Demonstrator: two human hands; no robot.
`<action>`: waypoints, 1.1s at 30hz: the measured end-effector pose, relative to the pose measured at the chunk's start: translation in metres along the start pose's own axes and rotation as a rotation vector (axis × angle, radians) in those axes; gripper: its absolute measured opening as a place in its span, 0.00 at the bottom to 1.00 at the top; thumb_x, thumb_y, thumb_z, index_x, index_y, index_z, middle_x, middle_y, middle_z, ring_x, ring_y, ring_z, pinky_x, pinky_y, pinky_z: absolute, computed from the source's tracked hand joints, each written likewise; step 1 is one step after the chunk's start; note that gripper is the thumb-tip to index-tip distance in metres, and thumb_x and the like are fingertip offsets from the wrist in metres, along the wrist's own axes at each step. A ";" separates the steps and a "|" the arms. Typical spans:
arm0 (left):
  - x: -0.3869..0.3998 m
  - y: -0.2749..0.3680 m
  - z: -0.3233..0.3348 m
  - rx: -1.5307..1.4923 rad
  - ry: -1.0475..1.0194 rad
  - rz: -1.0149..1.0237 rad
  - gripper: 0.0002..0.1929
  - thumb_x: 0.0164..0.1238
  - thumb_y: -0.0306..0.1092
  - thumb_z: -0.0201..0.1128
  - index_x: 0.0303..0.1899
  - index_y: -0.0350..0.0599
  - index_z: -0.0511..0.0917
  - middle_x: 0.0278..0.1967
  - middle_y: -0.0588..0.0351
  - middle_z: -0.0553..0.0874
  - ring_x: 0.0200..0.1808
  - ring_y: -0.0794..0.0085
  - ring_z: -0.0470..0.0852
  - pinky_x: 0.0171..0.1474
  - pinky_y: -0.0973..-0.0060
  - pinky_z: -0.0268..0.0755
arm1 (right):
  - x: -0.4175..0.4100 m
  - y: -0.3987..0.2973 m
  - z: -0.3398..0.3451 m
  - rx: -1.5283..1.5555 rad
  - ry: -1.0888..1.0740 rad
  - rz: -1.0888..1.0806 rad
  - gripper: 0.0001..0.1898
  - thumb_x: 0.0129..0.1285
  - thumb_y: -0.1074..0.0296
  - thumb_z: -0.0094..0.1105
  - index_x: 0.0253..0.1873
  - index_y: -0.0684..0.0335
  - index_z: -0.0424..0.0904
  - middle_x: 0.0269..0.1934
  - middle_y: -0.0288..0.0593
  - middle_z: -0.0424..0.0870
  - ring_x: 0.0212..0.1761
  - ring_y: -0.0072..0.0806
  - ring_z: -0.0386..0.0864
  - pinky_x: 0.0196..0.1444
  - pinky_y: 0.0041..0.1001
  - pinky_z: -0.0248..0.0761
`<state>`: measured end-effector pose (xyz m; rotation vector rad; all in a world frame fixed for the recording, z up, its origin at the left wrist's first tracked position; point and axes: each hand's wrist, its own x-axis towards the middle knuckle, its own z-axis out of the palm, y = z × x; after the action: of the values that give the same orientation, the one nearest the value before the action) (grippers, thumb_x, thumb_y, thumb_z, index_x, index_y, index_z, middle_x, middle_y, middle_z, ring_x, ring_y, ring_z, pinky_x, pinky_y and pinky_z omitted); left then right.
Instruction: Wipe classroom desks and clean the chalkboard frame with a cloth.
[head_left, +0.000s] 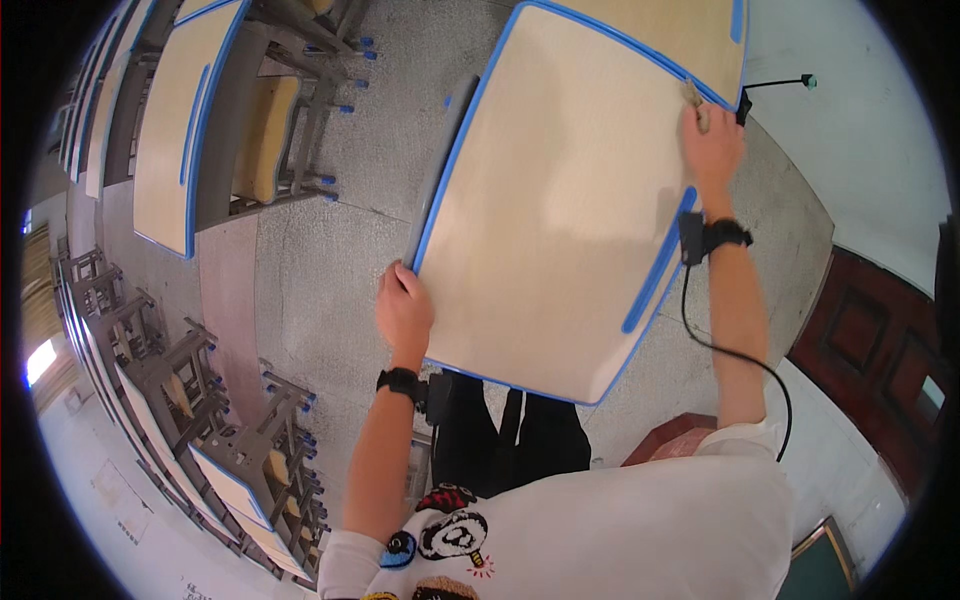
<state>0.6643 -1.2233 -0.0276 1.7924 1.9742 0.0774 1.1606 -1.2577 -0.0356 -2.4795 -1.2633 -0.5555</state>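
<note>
A school desk (547, 202) with a pale wood-grain top and blue edging stands right in front of me. My left hand (405, 307) grips its left edge near the front corner, thumb on top and fingers curled around the side. At the far right corner, my right hand (712, 146) presses a small brownish cloth (694, 97) to the desktop's edge; most of the cloth is hidden under the fingers. A blue pen groove (660, 262) runs along the desk's right side, beside my right wrist.
Another desk (682, 34) adjoins the far edge. Rows of desks (169, 127) with wooden seats (266, 139) stand to the left across the speckled floor (330, 277). A white wall (847, 127) and a dark red door (862, 345) are at right. A black cable (739, 352) hangs from my right wrist.
</note>
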 end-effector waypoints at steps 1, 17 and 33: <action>0.002 0.004 0.002 -0.001 -0.004 0.007 0.22 0.79 0.46 0.44 0.56 0.43 0.82 0.52 0.44 0.86 0.50 0.44 0.85 0.50 0.51 0.78 | -0.020 -0.002 -0.010 0.032 0.001 -0.034 0.11 0.62 0.55 0.65 0.42 0.54 0.82 0.42 0.45 0.84 0.43 0.49 0.79 0.43 0.48 0.71; -0.002 -0.007 0.014 -0.037 0.052 -0.047 0.19 0.76 0.43 0.48 0.55 0.48 0.83 0.50 0.46 0.88 0.49 0.48 0.86 0.49 0.54 0.78 | -0.239 -0.099 -0.132 0.297 -0.320 0.045 0.15 0.57 0.65 0.68 0.50 0.50 0.84 0.46 0.40 0.80 0.50 0.41 0.74 0.53 0.42 0.65; -0.004 0.006 0.001 -0.075 0.076 -0.110 0.20 0.76 0.44 0.47 0.56 0.49 0.83 0.48 0.46 0.89 0.49 0.48 0.87 0.52 0.55 0.78 | -0.077 -0.092 -0.037 0.029 -0.118 -0.117 0.11 0.64 0.57 0.62 0.42 0.58 0.81 0.38 0.48 0.82 0.40 0.50 0.79 0.41 0.48 0.71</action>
<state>0.6705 -1.2265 -0.0253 1.6526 2.0905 0.1838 1.0368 -1.2756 -0.0300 -2.4585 -1.4576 -0.4202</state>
